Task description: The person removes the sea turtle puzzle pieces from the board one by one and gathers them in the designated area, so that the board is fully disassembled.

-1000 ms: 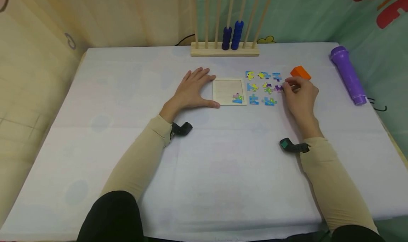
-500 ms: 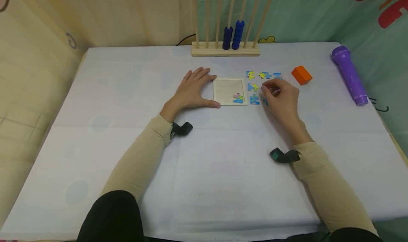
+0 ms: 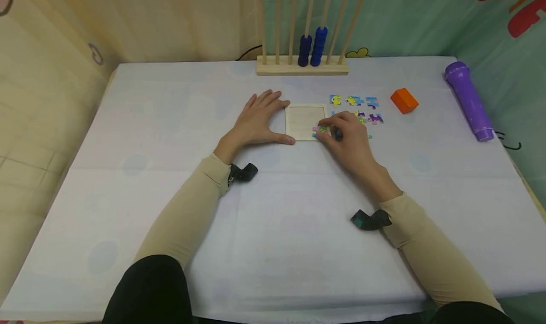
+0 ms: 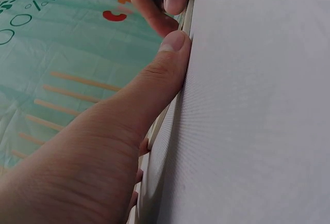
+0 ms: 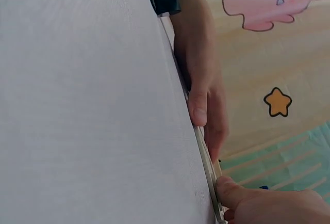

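Note:
In the head view, my left hand [image 3: 255,121] lies with spread, straight fingers at the left edge of a square wooden puzzle tray [image 3: 300,122]. Its thumb [image 4: 154,77] rests along the tray's near edge in the left wrist view. My right hand [image 3: 351,143] reaches over the tray's lower right corner. There, its thumb and index finger pinch a small puzzle piece [image 3: 323,130] coloured green, blue and pink. Loose pieces lie right of the tray, among them a purple one [image 3: 375,118] and a yellow-and-blue one [image 3: 335,100]. The right hand covers some others.
An orange block [image 3: 404,101] sits beyond the loose pieces. A purple cylinder [image 3: 469,101] lies along the table's right side. At the back stands a wooden bead rack [image 3: 302,68] with upright rods and blue beads. White cloth [image 3: 273,248] covers the table.
My right hand has moved left from the purple piece, which stays on the table, to the piece in the tray. The left hand keeps its place.

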`<state>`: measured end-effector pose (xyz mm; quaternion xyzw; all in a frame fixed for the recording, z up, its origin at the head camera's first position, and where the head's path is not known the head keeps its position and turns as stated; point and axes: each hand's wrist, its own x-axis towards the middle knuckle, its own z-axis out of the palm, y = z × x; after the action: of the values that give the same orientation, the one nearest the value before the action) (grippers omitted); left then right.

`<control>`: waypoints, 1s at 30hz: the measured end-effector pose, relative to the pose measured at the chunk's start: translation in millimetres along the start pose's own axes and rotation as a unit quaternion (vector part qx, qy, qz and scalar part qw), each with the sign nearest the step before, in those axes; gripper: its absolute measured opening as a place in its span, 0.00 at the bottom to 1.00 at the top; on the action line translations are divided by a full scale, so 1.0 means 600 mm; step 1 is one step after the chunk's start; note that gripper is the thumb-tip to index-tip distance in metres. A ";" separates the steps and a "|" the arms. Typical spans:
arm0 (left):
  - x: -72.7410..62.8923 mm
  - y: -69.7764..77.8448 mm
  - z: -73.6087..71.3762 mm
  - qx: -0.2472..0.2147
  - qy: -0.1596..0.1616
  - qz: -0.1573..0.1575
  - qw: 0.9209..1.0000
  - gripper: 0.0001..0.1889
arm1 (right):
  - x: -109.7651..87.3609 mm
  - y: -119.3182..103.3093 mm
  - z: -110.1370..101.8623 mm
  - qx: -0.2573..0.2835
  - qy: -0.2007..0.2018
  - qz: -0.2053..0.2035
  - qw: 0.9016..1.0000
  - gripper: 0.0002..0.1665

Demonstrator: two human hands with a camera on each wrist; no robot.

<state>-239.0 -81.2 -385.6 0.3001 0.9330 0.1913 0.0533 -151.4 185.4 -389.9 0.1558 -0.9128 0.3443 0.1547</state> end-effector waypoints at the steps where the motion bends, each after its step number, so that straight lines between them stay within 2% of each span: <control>1: 0.000 0.000 0.000 0.000 0.000 -0.001 1.000 0.58 | 0.000 0.001 0.000 0.000 0.000 -0.003 1.000 0.15; 14: 0.003 -0.005 0.004 0.002 0.009 0.004 1.000 0.57 | -0.001 0.006 -0.004 -0.001 -0.022 0.004 1.000 0.18; 19: 0.003 -0.001 0.003 0.000 0.006 0.006 1.000 0.57 | -0.003 0.004 -0.008 0.005 -0.029 0.009 1.000 0.14; 30: 0.000 0.001 -0.001 0.005 -0.003 -0.003 1.000 0.58 | 0.001 0.001 -0.015 0.018 -0.064 0.051 0.996 0.15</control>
<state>-239.1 -80.9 -384.8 0.2980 0.9347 0.1857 0.0548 -150.4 191.7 -383.6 0.1336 -0.9213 0.3573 0.0752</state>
